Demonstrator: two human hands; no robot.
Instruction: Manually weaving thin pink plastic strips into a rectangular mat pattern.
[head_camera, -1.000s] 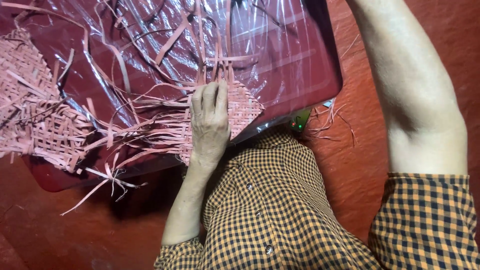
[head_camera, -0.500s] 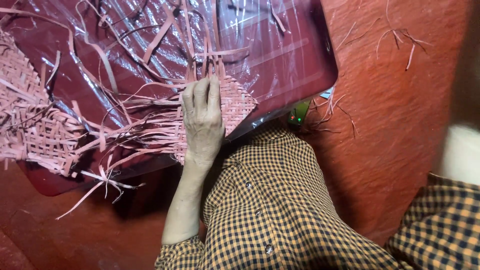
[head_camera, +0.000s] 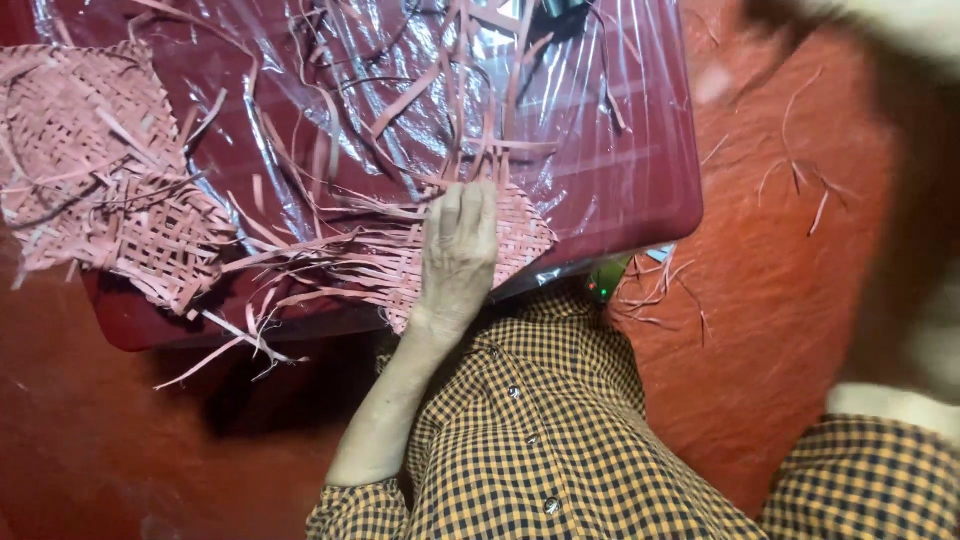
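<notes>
Weave: flat patch of thin pinkish strips, plaited tight, loose ends fanning out; lies at the tray's near edge.
Left hand: I see it pressed flat on the weave, fingers straight and together, gripping nothing.
Right hand: blurred, top right; I cannot tell its grip.
Tray: dark red, under crinkled clear film.
Mat: coarser woven piece, frayed, far left.

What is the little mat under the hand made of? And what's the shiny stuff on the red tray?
The woven mat under the left hand looks like thin flat strips, maybe reed or paper, pinkish and dull: you can see the crisscross weave and loose ends sticking out. The shiny cover looks like clear plastic film, since it crinkles and glints. The red tray beneath seems hard, smooth plastic, though that is less sure.
</notes>
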